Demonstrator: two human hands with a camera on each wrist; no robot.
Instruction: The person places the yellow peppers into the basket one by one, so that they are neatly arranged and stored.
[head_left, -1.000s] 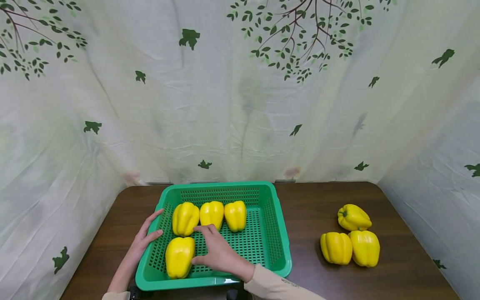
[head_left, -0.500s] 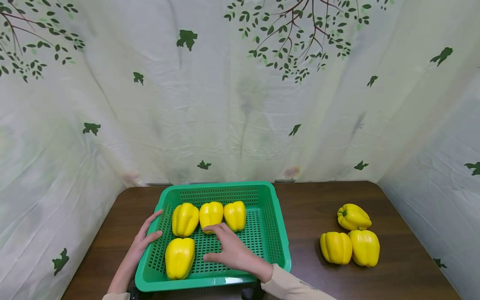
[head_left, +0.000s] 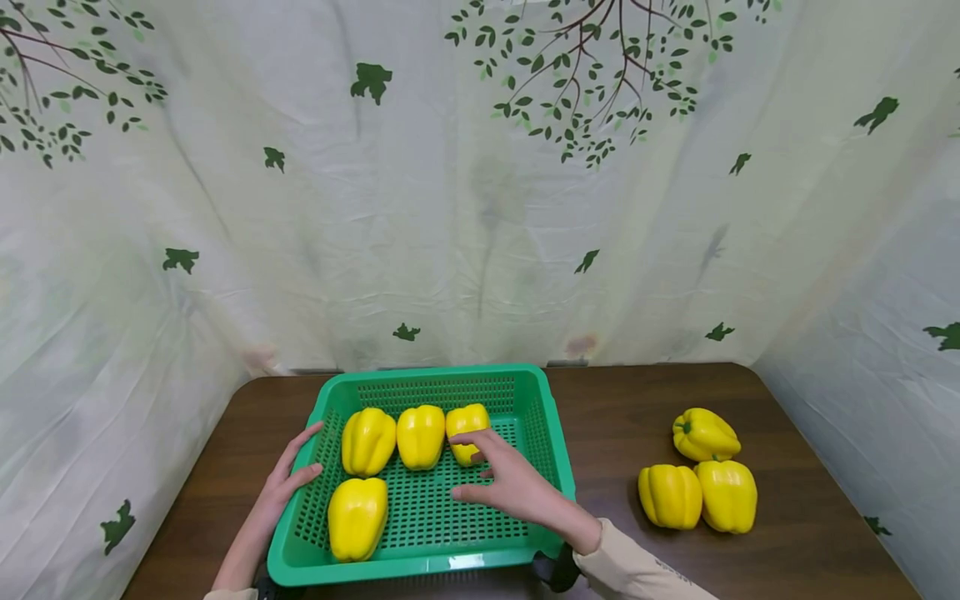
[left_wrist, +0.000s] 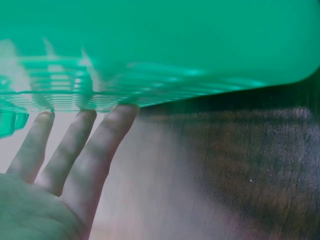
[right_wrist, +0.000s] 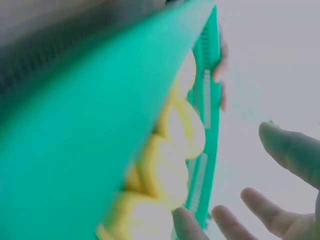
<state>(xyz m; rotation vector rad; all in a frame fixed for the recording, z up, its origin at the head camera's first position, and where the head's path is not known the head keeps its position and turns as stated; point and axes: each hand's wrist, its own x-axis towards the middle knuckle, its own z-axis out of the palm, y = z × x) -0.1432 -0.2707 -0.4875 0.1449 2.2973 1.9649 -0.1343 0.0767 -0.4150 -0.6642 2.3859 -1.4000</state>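
A green plastic basket (head_left: 552, 433) holds several yellow bell peppers: three in a row, the left (head_left: 368, 442), middle (head_left: 421, 437) and right pepper (head_left: 467, 418), plus a front-left pepper (head_left: 357, 518). My left hand (head_left: 282, 483) rests against the basket's left side; its straight fingers (left_wrist: 82, 155) touch the outer wall in the left wrist view. Over the basket's right half hovers my right hand (head_left: 517, 483), thumb and fingers spread with nothing between them. It partly hides the right pepper in the head view.
On the brown table (head_left: 607, 417), three more yellow bell peppers lie to the right: a tipped one (head_left: 705, 434) behind, a left one (head_left: 671, 496) and a right one (head_left: 727, 496). A white curtain (head_left: 480, 250) with leaf prints hangs behind the table.
My right hand has moved right, away from the front-left pepper, across the basket. My left hand stays at the basket's left side, and the peppers keep their places.
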